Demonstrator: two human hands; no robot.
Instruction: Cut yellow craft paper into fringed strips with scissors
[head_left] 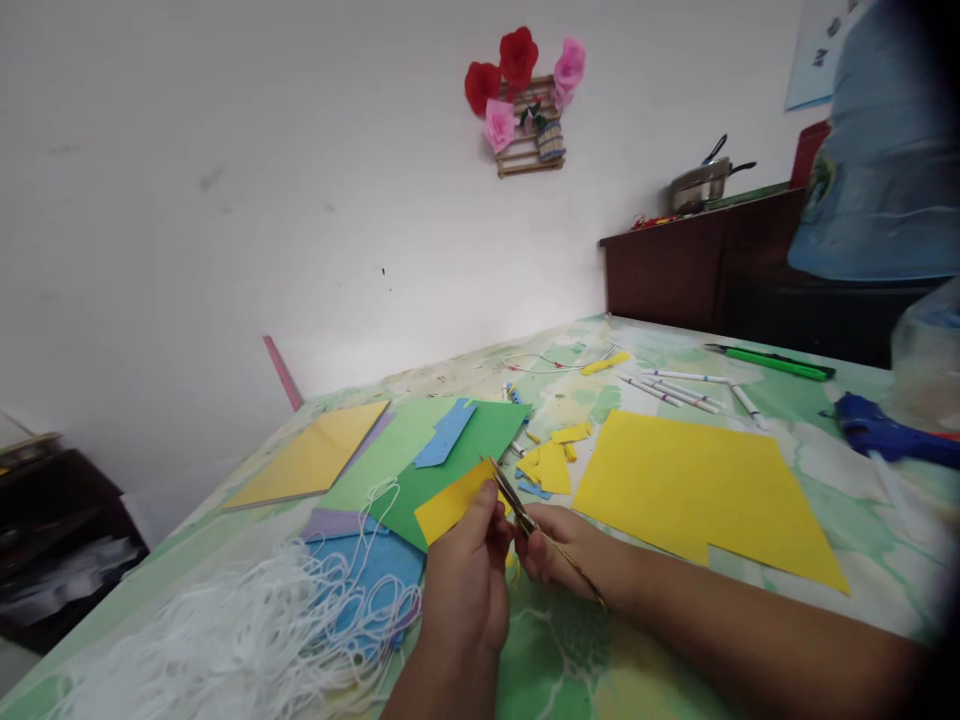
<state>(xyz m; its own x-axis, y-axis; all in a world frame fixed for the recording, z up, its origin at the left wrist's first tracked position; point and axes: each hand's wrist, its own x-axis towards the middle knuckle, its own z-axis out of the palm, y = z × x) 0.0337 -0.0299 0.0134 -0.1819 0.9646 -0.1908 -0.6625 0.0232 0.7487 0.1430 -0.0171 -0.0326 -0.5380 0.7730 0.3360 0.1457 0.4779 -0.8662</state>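
My left hand (474,555) pinches a small yellow piece of paper (448,502) between thumb and fingers. In my right hand (559,548) is a pair of scissors (511,492), whose blades meet the right edge of that piece. Part of the handles is hidden by my fingers. Just beyond my hands lie several yellow scraps (550,465) with a few blue bits. A large yellow sheet (690,480) with a notch in its near edge rests to the right. Left of my hands are a green sheet (480,430) and a blue cut piece (445,435) on it.
A heap of white string (247,620) spreads over the near left, partly covering blue sheets (375,570). Yellow-orange sheets (315,455) lie farther left. Several markers (686,388), a green utility knife (776,362) and a blue glue gun (885,425) lie at the right.
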